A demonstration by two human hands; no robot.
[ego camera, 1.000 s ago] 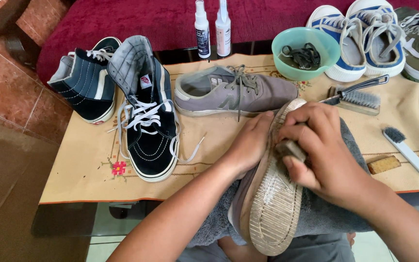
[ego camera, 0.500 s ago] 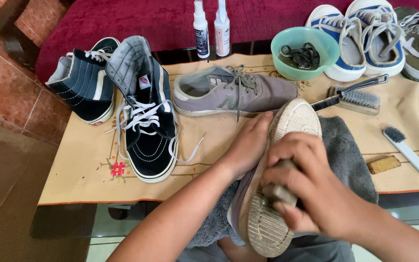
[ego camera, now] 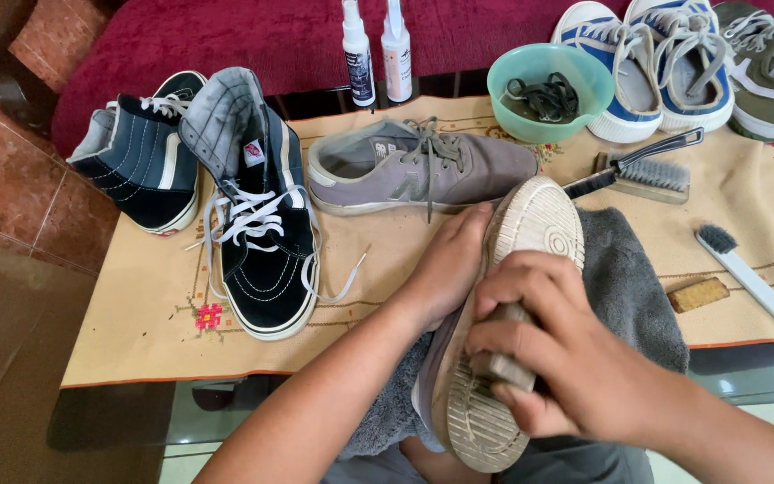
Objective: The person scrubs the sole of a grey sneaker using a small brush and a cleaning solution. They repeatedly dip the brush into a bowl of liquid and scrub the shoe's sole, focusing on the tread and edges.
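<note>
My left hand (ego camera: 448,264) grips the side of a grey sneaker (ego camera: 530,224) held on edge, its pale sole turned to the right. My right hand (ego camera: 566,358) is closed around a small wooden brush (ego camera: 505,363) pressed against the middle of that sole. The shoe rests over a grey towel (ego camera: 633,287) on my lap and the table's near edge. The matching grey sneaker (ego camera: 414,166) lies on the beige cloth (ego camera: 136,314) just beyond.
Two dark blue high-top shoes (ego camera: 253,224) stand at left. A green bowl (ego camera: 548,90) with dark laces, two spray bottles (ego camera: 376,49), blue-and-white sneakers (ego camera: 647,63), a wire brush (ego camera: 642,170), a long white brush (ego camera: 754,273) and a small block (ego camera: 699,294) lie at right.
My right hand with the brush has moved from the toe end of the sole down toward its middle and heel. The left hand keeps its grip.
</note>
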